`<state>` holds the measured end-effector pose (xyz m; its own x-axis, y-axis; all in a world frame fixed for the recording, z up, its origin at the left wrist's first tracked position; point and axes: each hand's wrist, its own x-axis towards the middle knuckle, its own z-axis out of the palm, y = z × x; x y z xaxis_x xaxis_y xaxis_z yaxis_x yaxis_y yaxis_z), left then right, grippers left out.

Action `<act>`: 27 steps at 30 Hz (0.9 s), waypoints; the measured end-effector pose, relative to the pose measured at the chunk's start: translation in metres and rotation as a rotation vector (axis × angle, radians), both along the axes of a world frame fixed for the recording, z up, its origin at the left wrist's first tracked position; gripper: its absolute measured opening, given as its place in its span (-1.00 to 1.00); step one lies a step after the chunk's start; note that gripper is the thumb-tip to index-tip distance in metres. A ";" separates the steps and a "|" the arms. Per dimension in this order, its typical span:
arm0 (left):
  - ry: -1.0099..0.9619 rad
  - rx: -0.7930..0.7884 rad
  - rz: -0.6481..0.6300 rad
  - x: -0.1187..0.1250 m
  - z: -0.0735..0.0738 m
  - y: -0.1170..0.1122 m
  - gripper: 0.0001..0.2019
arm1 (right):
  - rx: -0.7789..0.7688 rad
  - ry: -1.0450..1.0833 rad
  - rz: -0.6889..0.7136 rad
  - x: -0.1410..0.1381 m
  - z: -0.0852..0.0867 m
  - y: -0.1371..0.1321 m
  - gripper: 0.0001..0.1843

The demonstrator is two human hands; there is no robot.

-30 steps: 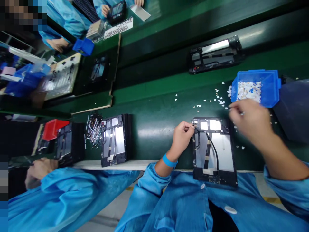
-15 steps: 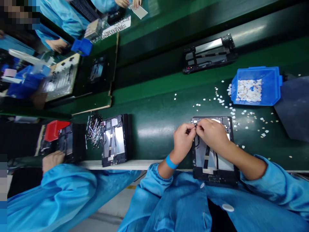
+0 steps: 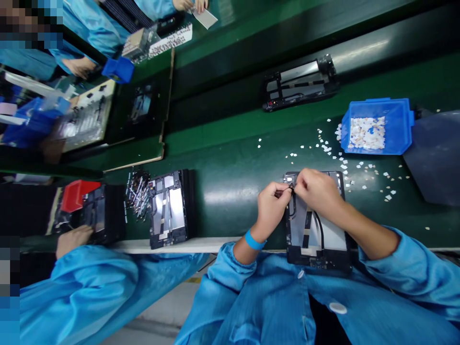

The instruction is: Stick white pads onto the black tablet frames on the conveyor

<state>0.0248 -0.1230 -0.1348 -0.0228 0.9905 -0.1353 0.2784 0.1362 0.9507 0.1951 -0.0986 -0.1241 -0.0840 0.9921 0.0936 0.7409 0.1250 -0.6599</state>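
Observation:
An opened tablet chassis [image 3: 316,239] with a silver plate, flex strips and a black cable lies at the near edge of the green table, partly over my lap. My left hand [image 3: 272,206] is closed in a pinch at the chassis's top left corner. My right hand [image 3: 318,190] rests over the top of the chassis, fingers curled and pinched against the left hand's fingertips. What they pinch is too small to name; it sits by the black cable's end.
A blue bin [image 3: 375,127] of white scraps stands at the right, with scraps strewn around it. Another chassis [image 3: 300,86] lies on the dark belt beyond. A stack of chassis [image 3: 168,208] and loose parts sit left. A co-worker's hand [image 3: 74,239] works at the left.
My right hand came back from beside the blue bin to the chassis's top left corner and met my left hand there. The chassis on the belt drifted left.

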 end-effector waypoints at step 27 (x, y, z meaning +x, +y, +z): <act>0.718 0.484 -0.513 -0.041 -0.002 0.024 -0.69 | -0.369 -0.295 0.017 -0.007 0.015 0.033 -0.71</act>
